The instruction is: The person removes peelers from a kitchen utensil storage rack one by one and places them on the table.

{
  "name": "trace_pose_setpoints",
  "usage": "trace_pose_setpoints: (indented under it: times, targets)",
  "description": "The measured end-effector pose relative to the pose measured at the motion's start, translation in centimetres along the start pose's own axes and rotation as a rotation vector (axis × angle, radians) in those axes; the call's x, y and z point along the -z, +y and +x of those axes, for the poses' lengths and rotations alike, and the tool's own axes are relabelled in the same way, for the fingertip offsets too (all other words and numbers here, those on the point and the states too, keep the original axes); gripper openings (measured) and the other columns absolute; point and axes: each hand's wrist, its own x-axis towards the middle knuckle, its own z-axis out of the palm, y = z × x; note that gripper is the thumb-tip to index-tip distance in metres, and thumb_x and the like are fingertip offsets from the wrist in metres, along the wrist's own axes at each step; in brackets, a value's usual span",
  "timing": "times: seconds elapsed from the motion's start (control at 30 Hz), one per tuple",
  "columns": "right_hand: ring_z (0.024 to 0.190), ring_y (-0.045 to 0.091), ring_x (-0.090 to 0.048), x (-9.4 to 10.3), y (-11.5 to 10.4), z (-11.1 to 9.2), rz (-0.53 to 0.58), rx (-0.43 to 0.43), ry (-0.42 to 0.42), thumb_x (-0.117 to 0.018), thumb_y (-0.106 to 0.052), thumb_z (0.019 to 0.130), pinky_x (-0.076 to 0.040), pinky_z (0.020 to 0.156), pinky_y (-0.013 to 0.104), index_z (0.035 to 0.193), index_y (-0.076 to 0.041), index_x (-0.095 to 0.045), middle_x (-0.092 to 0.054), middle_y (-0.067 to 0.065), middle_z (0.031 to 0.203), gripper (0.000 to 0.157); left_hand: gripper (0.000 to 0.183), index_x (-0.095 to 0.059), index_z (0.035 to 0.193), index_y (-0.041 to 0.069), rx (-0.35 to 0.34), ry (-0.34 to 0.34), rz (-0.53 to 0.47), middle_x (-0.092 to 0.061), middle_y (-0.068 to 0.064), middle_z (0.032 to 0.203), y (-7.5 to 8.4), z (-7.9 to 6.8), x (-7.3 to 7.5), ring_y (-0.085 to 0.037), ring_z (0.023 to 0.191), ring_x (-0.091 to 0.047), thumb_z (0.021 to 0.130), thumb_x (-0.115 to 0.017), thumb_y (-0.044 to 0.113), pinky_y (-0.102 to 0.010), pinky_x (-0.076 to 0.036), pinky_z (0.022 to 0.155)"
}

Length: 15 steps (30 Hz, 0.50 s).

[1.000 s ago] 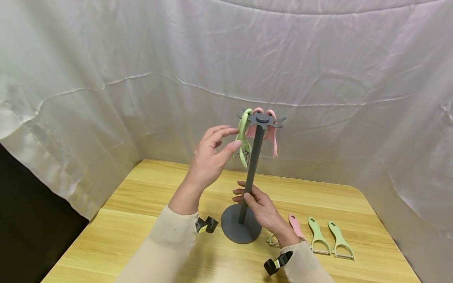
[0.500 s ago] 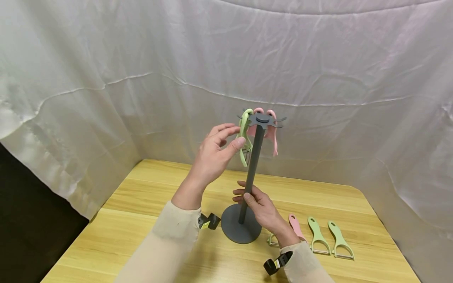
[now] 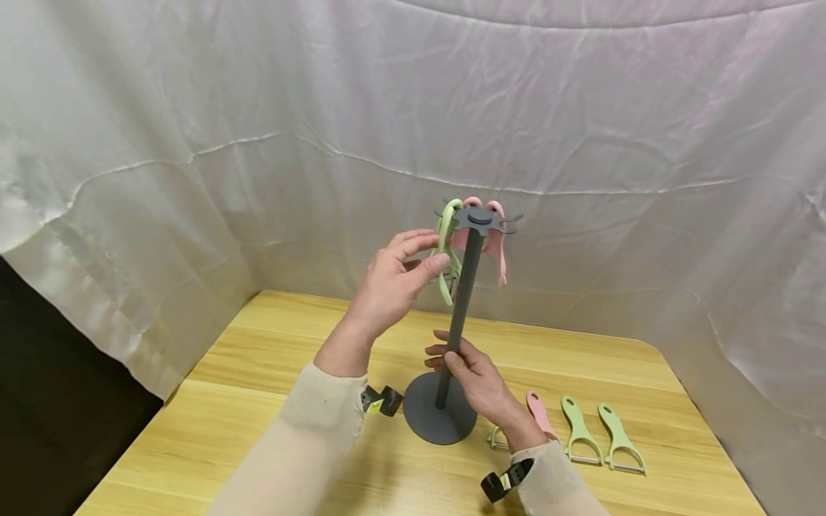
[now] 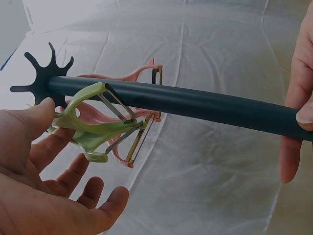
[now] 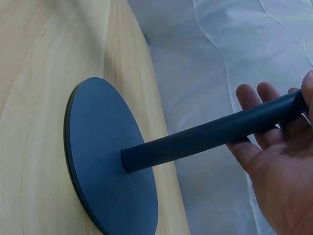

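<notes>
A dark grey stand [image 3: 462, 308] with a round base and a ring of hooks rises from the table, leaning slightly. My right hand [image 3: 482, 383] holds its pole low down, thumb on the near side and fingers behind. Up at the hooks, my left hand [image 3: 390, 283] pinches a green peeler [image 3: 445, 229] between thumb and fingers while its handle loop sits over a hook. The left wrist view shows two green peelers [image 4: 90, 139] close together there, blades toward the base. Pink peelers [image 3: 495, 247] hang from hooks behind the pole.
On the wooden table [image 3: 258, 358], right of the base, lie a pink peeler [image 3: 537, 407] and two green ones, a nearer peeler [image 3: 577, 426] and a farther peeler [image 3: 619, 433]. Another green peeler [image 3: 497, 437] is partly hidden by my right wrist. A pale curtain [image 3: 581, 143] surrounds the table.
My left hand has shifted slightly right, toward the pole, and the green peeler has turned a little with it. The right hand and stand stay in place.
</notes>
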Motion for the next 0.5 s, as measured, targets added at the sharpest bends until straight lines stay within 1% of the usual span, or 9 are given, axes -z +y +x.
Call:
trace_pose_setpoints:
  times: [0.17,0.37,0.5]
  targets:
    - [0.124,0.043,-0.067,0.02,0.02,0.02,0.006,0.0,0.0,-0.045,-0.018,0.115,-0.057,0.105,0.04,0.157,-0.009,-0.046,-0.064,0.026,0.138,0.044,0.038,-0.071,0.138,0.011,-0.001,0.01,-0.031,-0.055,0.002,0.151,-0.09,0.15,-0.01,-0.029,0.124,-0.068,0.104,-0.07,0.029,-0.046,-0.054,0.107]
    - [0.124,0.047,-0.066,0.0,-0.06,0.07,0.018,-0.002,0.001,-0.046,-0.018,0.114,-0.056,0.105,0.043,0.157,-0.007,-0.046,-0.059,0.036,0.138,0.044,0.036,-0.072,0.137,0.012,-0.008,0.019,-0.035,-0.057,0.002,0.15,0.0,0.1,0.02,-0.027,0.127,-0.066,0.104,-0.069,0.029,-0.046,-0.053,0.11]
    - [0.124,0.047,-0.066,0.0,-0.03,0.1,0.014,-0.001,0.003,-0.046,-0.018,0.114,-0.057,0.105,0.043,0.157,-0.007,-0.046,-0.06,0.036,0.138,0.044,0.036,-0.072,0.136,0.012,-0.007,0.023,-0.045,-0.057,0.002,0.149,0.04,0.12,0.09,-0.026,0.13,-0.064,0.104,-0.069,0.029,-0.047,-0.051,0.112]
